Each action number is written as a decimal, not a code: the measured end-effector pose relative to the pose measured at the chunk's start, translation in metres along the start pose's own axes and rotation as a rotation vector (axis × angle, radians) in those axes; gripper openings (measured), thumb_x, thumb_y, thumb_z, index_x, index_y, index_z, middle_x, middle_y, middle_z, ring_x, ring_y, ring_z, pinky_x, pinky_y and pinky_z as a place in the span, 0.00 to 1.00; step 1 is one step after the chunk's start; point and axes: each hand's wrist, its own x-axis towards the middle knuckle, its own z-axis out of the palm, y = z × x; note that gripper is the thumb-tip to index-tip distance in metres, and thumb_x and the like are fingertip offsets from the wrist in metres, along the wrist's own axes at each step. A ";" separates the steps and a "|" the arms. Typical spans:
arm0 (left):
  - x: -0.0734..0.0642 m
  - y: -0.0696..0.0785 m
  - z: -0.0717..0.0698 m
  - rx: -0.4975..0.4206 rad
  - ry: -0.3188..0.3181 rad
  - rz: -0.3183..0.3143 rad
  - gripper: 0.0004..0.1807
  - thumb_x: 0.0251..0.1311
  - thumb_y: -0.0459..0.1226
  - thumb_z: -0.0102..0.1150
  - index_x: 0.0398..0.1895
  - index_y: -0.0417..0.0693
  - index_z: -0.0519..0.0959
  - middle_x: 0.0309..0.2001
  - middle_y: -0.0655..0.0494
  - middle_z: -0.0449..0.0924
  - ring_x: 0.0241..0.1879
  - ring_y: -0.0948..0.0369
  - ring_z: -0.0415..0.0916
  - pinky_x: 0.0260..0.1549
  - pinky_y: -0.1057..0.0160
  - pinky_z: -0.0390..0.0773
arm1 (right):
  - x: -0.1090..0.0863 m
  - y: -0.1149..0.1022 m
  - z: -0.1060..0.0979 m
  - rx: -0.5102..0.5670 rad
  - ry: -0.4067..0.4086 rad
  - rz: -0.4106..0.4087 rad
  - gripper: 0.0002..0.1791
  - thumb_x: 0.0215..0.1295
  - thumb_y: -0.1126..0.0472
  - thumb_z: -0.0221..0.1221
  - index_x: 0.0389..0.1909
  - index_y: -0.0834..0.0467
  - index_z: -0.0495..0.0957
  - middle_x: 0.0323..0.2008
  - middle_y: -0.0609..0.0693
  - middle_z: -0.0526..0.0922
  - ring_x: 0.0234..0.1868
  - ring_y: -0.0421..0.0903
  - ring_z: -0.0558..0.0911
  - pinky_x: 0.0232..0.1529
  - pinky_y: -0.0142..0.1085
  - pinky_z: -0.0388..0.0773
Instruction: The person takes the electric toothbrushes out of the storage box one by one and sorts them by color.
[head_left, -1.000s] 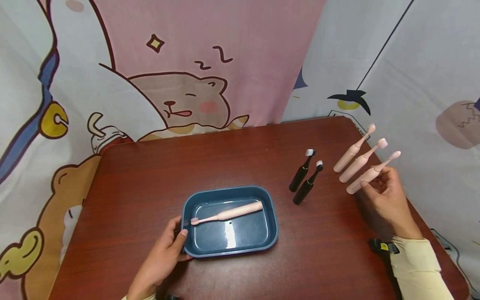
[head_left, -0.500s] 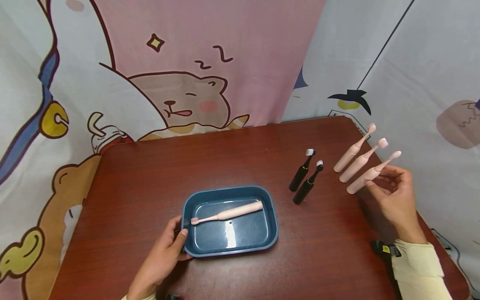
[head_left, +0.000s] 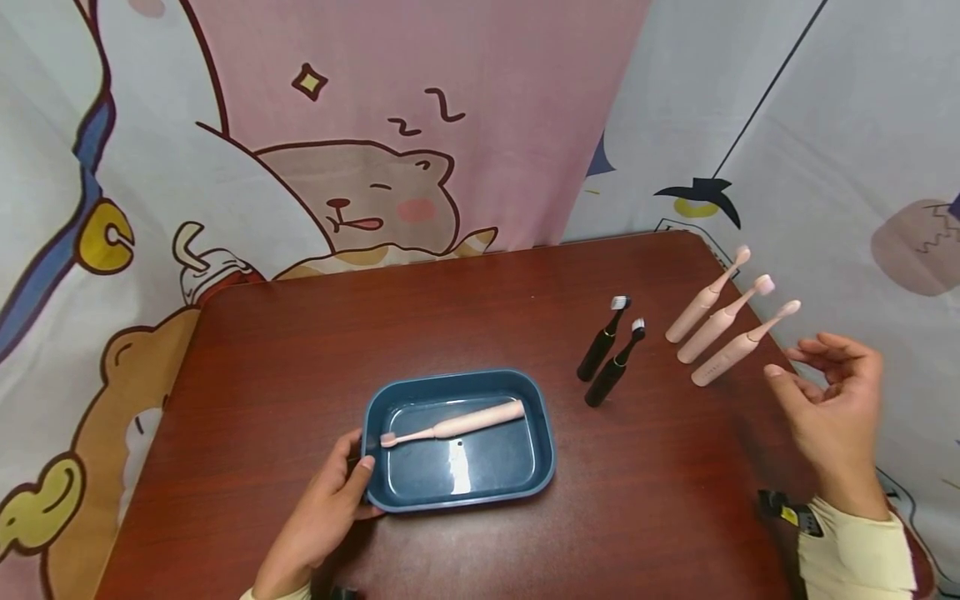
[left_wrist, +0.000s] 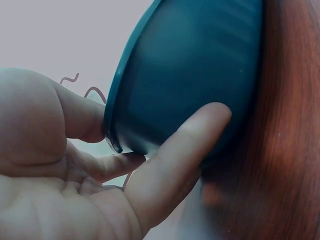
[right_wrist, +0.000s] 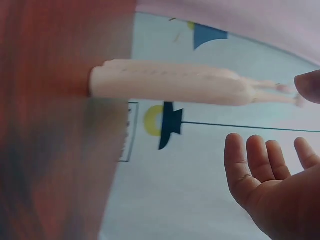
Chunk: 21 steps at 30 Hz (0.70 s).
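Observation:
My left hand (head_left: 324,498) grips the left end of a dark blue plastic tray (head_left: 487,473), thumb at the rim. In the left wrist view its fingers press the tray's outer wall (left_wrist: 185,75). A pink electric toothbrush (head_left: 476,421) lies inside, head to the left. At the table's right, three pink electric toothbrushes stand upright in a row; the nearest toothbrush (head_left: 726,360) is closest to my right hand (head_left: 836,412). That hand is apart from it, holding nothing, fingers loosely bent. In the right wrist view, a gap separates the fingers from the pink handle (right_wrist: 170,82).
Two black electric toothbrushes stand upright between the tray and the pink row, the front black toothbrush (head_left: 606,382) slightly nearer me. The brown table (head_left: 300,350) meets cartoon-printed curtains (head_left: 525,125) at the back and sides.
My right hand has let go of the nearest pink toothbrush and moved away to the right. That toothbrush stays standing. The left hand and tray have hardly moved.

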 end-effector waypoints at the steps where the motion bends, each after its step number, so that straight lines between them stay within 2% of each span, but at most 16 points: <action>1: 0.000 0.000 0.000 0.001 0.000 0.001 0.23 0.77 0.36 0.42 0.72 0.50 0.58 0.65 0.37 0.66 0.46 0.48 0.81 0.33 0.53 0.87 | -0.001 -0.003 0.001 0.020 -0.005 -0.017 0.39 0.45 0.87 0.62 0.62 0.65 0.66 0.51 0.59 0.75 0.49 0.47 0.79 0.41 0.23 0.81; 4: 0.000 0.000 0.000 -0.006 -0.003 0.005 0.23 0.77 0.36 0.42 0.72 0.50 0.58 0.65 0.36 0.66 0.46 0.47 0.81 0.33 0.53 0.87 | -0.005 -0.014 0.006 0.037 -0.033 -0.087 0.39 0.45 0.87 0.61 0.62 0.66 0.66 0.52 0.61 0.74 0.50 0.49 0.79 0.42 0.24 0.82; 7: -0.001 -0.001 0.000 -0.016 -0.005 0.012 0.23 0.77 0.35 0.42 0.72 0.50 0.59 0.64 0.36 0.67 0.46 0.47 0.81 0.33 0.53 0.87 | -0.008 -0.025 0.012 0.114 -0.064 -0.130 0.39 0.45 0.88 0.60 0.63 0.69 0.65 0.54 0.64 0.73 0.51 0.51 0.79 0.44 0.26 0.82; 11: -0.001 -0.001 0.000 -0.020 -0.004 0.022 0.23 0.77 0.34 0.42 0.72 0.49 0.59 0.64 0.36 0.66 0.46 0.46 0.81 0.32 0.53 0.87 | -0.011 -0.042 0.024 0.244 -0.115 -0.140 0.40 0.44 0.91 0.56 0.63 0.73 0.61 0.55 0.66 0.74 0.52 0.53 0.79 0.46 0.30 0.83; 16: -0.001 -0.001 0.000 -0.016 -0.006 0.023 0.23 0.77 0.34 0.42 0.72 0.49 0.58 0.64 0.36 0.66 0.46 0.46 0.81 0.32 0.53 0.87 | -0.014 -0.064 0.042 0.369 -0.222 -0.184 0.40 0.43 0.94 0.53 0.63 0.78 0.57 0.56 0.71 0.72 0.54 0.57 0.78 0.48 0.36 0.84; 21: -0.002 0.000 0.000 -0.009 -0.005 0.020 0.23 0.77 0.35 0.42 0.72 0.49 0.59 0.64 0.36 0.66 0.46 0.46 0.81 0.32 0.53 0.87 | -0.018 -0.086 0.066 0.421 -0.336 -0.219 0.39 0.46 0.92 0.54 0.63 0.80 0.57 0.56 0.73 0.72 0.56 0.58 0.77 0.52 0.37 0.82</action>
